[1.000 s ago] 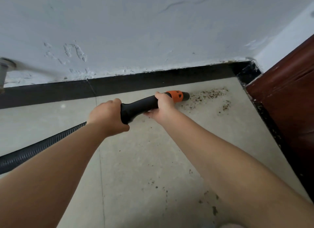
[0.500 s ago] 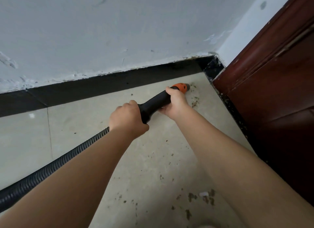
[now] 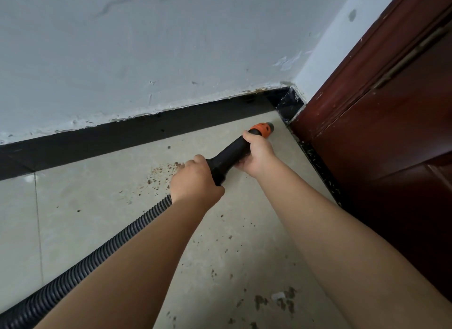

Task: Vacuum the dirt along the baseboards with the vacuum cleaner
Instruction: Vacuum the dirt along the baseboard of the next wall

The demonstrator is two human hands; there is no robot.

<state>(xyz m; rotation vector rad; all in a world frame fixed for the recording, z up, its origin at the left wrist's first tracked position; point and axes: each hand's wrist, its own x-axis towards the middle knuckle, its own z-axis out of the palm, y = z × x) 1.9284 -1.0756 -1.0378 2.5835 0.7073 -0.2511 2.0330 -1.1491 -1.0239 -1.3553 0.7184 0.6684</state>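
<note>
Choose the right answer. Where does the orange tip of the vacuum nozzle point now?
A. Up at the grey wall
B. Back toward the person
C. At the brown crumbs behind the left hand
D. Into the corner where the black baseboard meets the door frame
D: the orange tip lies low over the floor, just short of the corner of the black baseboard and door frame.

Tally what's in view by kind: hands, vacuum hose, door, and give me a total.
Hands: 2, left hand and right hand, both gripping the vacuum's handle
Vacuum hose: 1
Door: 1
Total: 4
</note>
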